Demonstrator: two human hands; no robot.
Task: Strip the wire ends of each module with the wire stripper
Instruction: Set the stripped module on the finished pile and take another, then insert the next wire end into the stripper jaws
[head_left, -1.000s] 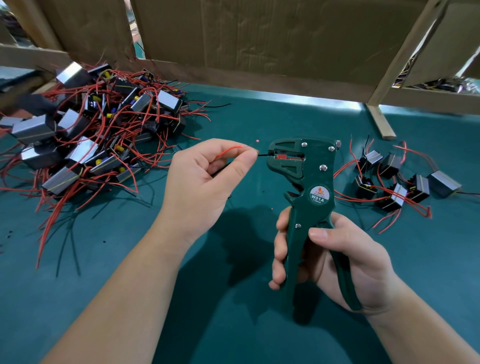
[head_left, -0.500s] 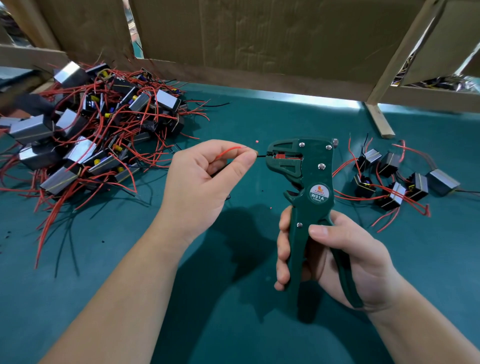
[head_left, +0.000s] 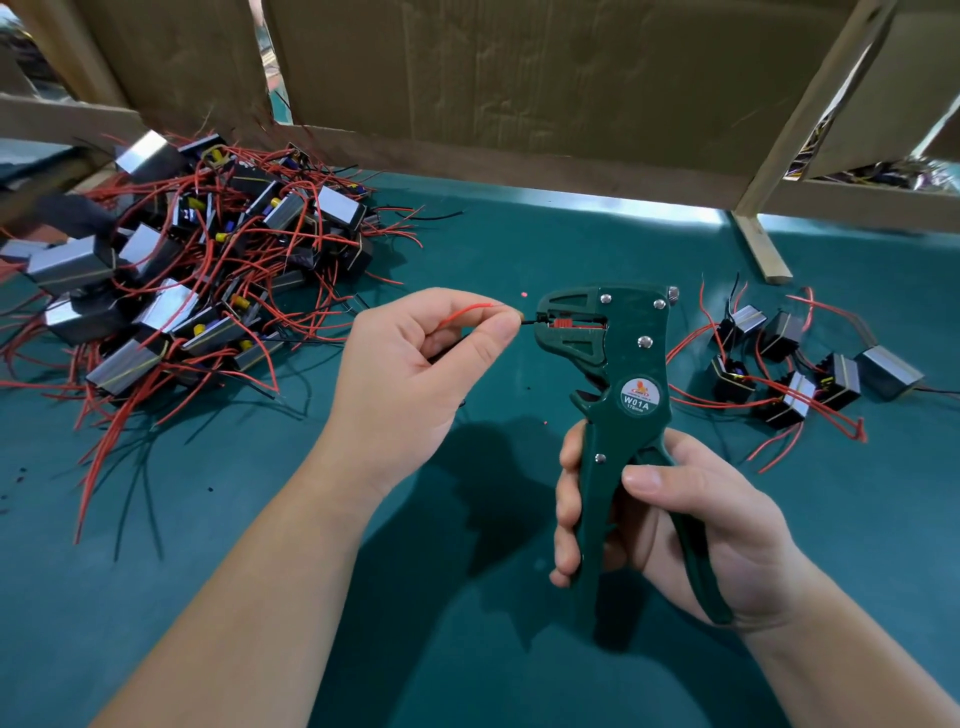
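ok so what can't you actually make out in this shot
Head view only:
- What the pinched red wire leads to: hidden behind the left hand.
- The wire end in the head of the wire stripper: too small to tell whether it is bared.
- The stripper's handles: partly covered by the right hand.
- The pile of modules: cut off by the left edge, lower ones buried under wires.
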